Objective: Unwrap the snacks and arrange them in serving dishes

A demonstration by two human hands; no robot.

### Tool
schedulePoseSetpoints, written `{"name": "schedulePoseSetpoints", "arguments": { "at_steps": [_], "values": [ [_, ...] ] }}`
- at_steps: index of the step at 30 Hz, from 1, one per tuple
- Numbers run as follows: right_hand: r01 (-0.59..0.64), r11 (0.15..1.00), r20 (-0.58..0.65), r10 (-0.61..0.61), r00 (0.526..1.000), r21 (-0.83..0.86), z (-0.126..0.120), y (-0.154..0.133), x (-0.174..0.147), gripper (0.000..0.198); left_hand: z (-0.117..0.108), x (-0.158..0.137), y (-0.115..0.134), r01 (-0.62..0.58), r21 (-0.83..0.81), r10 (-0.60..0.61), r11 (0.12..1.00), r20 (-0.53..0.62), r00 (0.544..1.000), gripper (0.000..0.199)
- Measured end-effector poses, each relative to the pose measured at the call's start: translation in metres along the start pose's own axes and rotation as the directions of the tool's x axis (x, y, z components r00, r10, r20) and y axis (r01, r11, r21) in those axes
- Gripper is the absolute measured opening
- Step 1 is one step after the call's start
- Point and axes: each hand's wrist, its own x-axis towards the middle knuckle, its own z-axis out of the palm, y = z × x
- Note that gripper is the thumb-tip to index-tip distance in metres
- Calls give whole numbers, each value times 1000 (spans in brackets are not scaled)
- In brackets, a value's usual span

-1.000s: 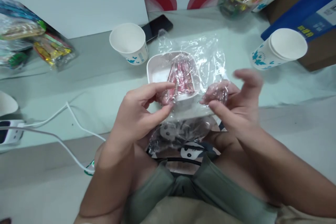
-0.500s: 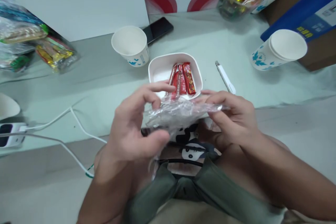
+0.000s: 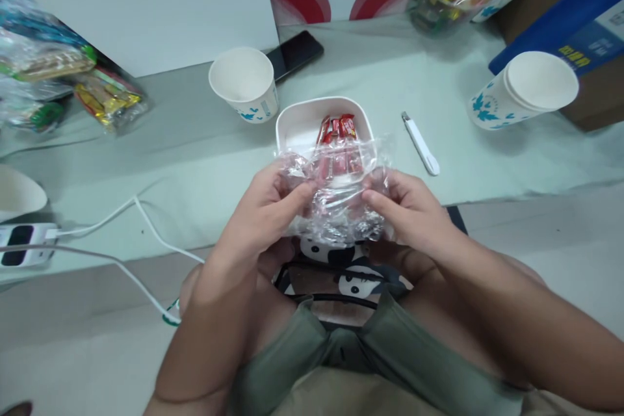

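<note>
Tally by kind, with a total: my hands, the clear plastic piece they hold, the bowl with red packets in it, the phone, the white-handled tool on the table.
Hands: left hand, right hand: 2
Crumpled clear plastic: 1
White bowl: 1
Dark phone: 1
White-handled tool: 1
Total: 6

Clear film (image 3: 341, 214): thin plast., crinkled, v. glossy. Red bars (image 3: 347, 125): shiny wrappers, plast./foil look. White tray (image 3: 294, 133): smooth plast. look, semi-gloss. Cup (image 3: 244, 88) & stacked cups (image 3: 507, 101): paper look, matt. Phone (image 3: 299, 52): smooth, glossy, glass-like face. Small tool (image 3: 422, 146): smooth plast. handle w/ metal-looking tip. Surface (image 3: 195, 182): matt cloth-like cover, sl. creased.
</note>
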Motion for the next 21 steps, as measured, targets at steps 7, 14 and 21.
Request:
{"name": "schedulePoseSetpoints", "arguments": {
  "at_steps": [7,14,21],
  "values": [
    [41,953,-83,-16,996,300,-4,9,2,14,-5,2,-3,-59,-169,65,984,30,997,9],
    [37,997,-78,-32,996,61,-5,3,6,29,-16,8,-8,-141,100,139,985,26,990,20],
    [28,993,-233,-54,971,-116,9,-2,9,19,3,-1,-10,-434,635,628,639,-103,772,19]
  ]
}}
